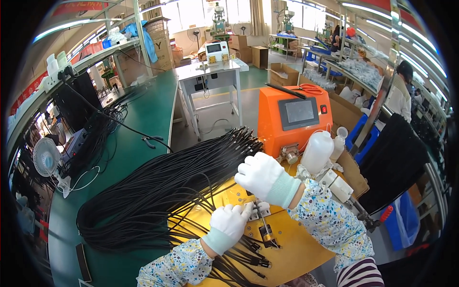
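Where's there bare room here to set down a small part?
The yellow plate is bare right of the small metal fixture, beside your right sleeve. The green tabletop is open beyond the pliers, right of the loose black wires. It's crowded beside your left hand, where black cables spread, and beyond your right hand, near the orange machine and white bottle.

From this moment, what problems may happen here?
The left hand is at the metal fixture, so a fingertip might get pinched. The black cables spread onto the yellow surface and could tangle. The white bottle stands near the right hand and might be knocked.
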Demonstrator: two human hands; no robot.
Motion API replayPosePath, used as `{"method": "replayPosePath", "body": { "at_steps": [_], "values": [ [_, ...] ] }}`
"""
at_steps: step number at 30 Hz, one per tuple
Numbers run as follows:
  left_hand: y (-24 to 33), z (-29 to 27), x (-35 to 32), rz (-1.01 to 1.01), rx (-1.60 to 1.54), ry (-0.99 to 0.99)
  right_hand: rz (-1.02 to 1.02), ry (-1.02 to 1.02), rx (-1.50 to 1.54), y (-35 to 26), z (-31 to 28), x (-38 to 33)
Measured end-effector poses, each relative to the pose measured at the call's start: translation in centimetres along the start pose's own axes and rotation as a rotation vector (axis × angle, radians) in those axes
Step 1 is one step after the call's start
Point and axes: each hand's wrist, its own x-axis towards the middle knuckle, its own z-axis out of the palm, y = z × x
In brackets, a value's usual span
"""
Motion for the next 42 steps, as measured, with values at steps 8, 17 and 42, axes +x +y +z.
{"method": "replayPosePath", "body": {
  "at_steps": [8, 17, 42],
  "values": [
    [-1.6, 0.6, 0.4, 0.065, -0.066, 0.141, 0.037, 0.056, 0.032, -0.6, 1.0, -0.4],
    [-1.8, -7.1, -0.3, 0.156, -1.137, -0.432, 0.321, -0.037, 0.354, -1.1, 1.1, -1.8],
    [-0.1, -2.3, 0.5, -0.217, -0.76, -0.029, 0.362, 0.15, 0.702, -4.7, 2.3, -8.8]
  ]
}}
